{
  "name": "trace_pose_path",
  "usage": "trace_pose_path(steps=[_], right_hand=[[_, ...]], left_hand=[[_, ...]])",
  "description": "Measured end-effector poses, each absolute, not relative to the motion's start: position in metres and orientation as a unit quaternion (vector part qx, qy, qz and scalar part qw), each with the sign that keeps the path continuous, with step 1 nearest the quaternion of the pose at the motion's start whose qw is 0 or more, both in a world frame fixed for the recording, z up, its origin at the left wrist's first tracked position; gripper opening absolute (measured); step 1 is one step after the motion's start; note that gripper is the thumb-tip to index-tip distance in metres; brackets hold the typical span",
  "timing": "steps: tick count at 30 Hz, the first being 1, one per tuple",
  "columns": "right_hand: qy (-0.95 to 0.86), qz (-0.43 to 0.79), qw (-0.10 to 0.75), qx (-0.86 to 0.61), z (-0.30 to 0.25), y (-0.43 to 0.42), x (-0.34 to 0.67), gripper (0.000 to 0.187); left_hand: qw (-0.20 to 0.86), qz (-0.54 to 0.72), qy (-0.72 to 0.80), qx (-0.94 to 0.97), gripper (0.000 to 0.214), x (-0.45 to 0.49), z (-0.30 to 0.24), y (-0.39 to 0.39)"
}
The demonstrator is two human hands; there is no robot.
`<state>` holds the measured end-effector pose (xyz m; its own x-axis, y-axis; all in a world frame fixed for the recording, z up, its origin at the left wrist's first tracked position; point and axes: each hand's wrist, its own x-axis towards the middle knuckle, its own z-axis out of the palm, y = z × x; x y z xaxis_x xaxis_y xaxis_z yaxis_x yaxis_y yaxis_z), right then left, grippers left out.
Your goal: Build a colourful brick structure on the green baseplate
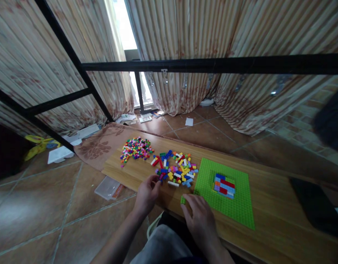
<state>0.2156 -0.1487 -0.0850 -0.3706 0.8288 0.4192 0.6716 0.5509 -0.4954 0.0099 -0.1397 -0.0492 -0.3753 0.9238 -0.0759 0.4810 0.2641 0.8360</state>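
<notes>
A green baseplate [237, 205] lies on a wooden board [268, 227] with a small block of blue, red and purple bricks [224, 185] built near its middle. Left of it is a loose heap of mixed bricks [175, 168], and further left a heap of smaller bright pieces [135, 148]. My left hand [146, 194] has its fingers curled at the near edge of the mixed heap, touching a purple brick. My right hand [197, 212] rests on the board by the baseplate's near left corner, fingers bent beside a small green brick [182, 200].
The board spans a tiled floor [47, 212]. A clear plastic box [108, 187] lies on the floor below its left end. A black metal frame [213, 65] crosses in front of curtains. A dark flat object [314, 205] sits at the board's right end.
</notes>
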Motion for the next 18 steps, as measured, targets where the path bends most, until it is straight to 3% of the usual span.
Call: trace_pose_path(steps=[5,15,18], right_hand=[[-0.840,0.089,0.302,-0.442,-0.089,-0.132,0.200,0.019],[-0.821,0.066,0.321,-0.468,-0.075,-0.096,0.188,0.023],[-0.828,0.086,0.284,-0.476,-0.066,-0.072,0.174,0.027]], left_hand=[[0.212,0.319,0.782,0.492,0.032,-0.005,-0.060,-0.139],[0.183,0.320,0.750,0.549,0.038,-0.006,-0.069,-0.131],[0.191,0.328,0.740,0.555,0.042,-0.006,-0.070,-0.133]])
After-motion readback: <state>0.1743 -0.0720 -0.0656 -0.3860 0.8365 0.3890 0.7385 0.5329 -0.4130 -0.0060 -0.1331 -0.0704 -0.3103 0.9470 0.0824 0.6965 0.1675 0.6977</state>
